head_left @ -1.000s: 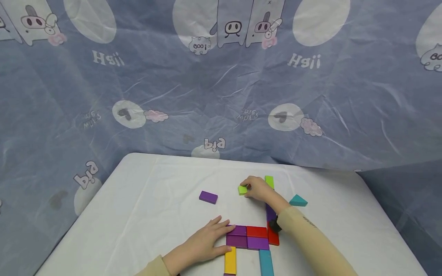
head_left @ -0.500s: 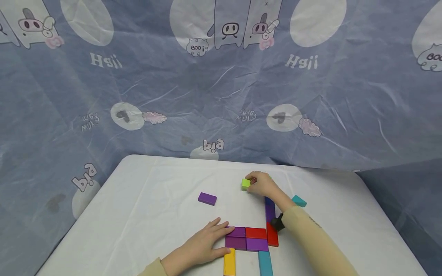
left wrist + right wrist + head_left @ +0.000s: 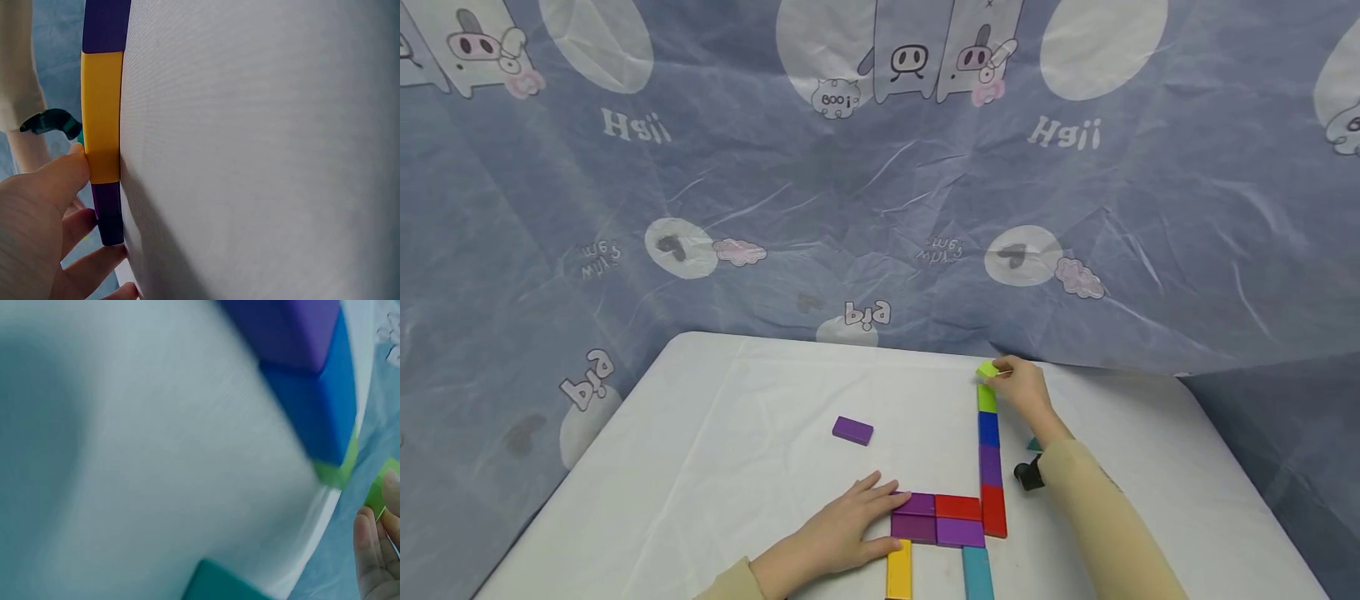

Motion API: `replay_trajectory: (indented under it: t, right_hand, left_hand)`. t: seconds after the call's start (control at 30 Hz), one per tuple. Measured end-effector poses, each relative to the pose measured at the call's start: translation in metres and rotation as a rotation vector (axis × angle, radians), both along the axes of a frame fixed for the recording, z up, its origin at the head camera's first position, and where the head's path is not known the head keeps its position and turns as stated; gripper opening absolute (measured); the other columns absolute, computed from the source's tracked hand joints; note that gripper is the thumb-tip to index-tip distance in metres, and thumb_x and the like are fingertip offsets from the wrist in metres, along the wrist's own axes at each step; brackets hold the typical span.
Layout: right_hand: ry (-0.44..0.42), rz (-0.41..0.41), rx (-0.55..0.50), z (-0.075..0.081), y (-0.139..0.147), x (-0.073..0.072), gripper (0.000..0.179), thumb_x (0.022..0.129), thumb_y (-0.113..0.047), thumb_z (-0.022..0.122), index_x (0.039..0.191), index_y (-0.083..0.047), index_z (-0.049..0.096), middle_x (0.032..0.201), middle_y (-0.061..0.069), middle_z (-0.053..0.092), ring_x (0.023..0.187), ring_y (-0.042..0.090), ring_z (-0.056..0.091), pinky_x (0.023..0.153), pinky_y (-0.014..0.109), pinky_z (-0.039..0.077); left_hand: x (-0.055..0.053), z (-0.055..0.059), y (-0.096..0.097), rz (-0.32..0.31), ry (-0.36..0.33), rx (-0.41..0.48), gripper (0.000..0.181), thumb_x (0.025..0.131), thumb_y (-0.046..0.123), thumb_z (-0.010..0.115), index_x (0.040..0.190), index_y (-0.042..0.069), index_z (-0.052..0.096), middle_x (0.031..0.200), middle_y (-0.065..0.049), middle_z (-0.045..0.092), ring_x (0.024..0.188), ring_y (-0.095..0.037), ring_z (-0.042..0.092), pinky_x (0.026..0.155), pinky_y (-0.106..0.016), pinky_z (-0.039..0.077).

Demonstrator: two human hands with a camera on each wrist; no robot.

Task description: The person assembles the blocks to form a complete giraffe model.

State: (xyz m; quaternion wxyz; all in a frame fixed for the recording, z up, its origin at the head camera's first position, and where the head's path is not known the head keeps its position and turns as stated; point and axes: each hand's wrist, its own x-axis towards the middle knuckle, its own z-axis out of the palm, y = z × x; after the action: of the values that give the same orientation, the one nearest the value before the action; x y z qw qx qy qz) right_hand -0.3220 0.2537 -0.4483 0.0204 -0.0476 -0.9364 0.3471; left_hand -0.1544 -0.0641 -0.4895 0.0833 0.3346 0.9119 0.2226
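Observation:
My right hand (image 3: 1024,390) pinches a small light-green block (image 3: 987,369) at the far end of a column of blocks. The column runs from a light-green block (image 3: 987,399) through a blue block (image 3: 988,429) and a purple block (image 3: 991,465) to a red block (image 3: 994,510). My left hand (image 3: 842,525) lies with spread fingers beside a group of purple blocks (image 3: 959,533) and a red block (image 3: 957,507). Its fingertips touch the group's left side, and its thumb touches the yellow block (image 3: 102,119). A teal block (image 3: 977,573) extends below the group.
A loose purple block (image 3: 852,430) lies left of the column on the white tabletop (image 3: 760,425). Beneath my right forearm, a teal triangular block (image 3: 1034,444) is mostly hidden. A blue-grey printed cloth (image 3: 880,183) hangs behind the table.
My right hand has picked up the small light-green block and carried it right and away from me to the column's far end. My left hand stays in place.

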Motion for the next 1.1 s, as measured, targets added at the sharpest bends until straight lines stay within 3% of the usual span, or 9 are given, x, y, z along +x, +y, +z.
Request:
replay_trajectory:
  t: [0.27,0.87,1.1]
  right_hand:
    - [-0.028,-0.119,0.020,-0.008,0.013,-0.002,0.046,0.092,-0.018,0.068,0.129,0.007,0.058,0.125,0.028,0.061,0.113,0.040,0.059,0.094,0.048,0.051]
    - [-0.026,-0.094,0.095,-0.018,0.008,-0.009,0.035,0.092,-0.007,0.065,0.124,0.006,0.063,0.125,0.029,0.061,0.115,0.041,0.059,0.094,0.049,0.051]
    - [0.058,-0.094,0.167,-0.017,0.006,-0.005,0.031,0.092,-0.015,0.064,0.116,0.004,0.068,0.105,0.025,0.068,0.093,0.036,0.062,0.078,0.045,0.051]
  left_hand:
    - [0.000,-0.001,0.000,-0.005,0.011,-0.006,0.059,0.094,0.054,0.058,0.147,0.031,0.046,0.152,0.001,0.047,0.145,-0.031,0.036,0.111,-0.051,0.041]
    - [0.000,0.000,0.001,-0.003,0.009,-0.006,0.059,0.094,0.054,0.057,0.147,0.030,0.047,0.152,0.000,0.047,0.145,-0.032,0.037,0.111,-0.050,0.042]
    - [-0.001,0.001,0.001,0.004,-0.006,-0.009,0.059,0.094,0.053,0.058,0.147,0.030,0.047,0.153,0.001,0.046,0.145,-0.032,0.036,0.112,-0.050,0.041]
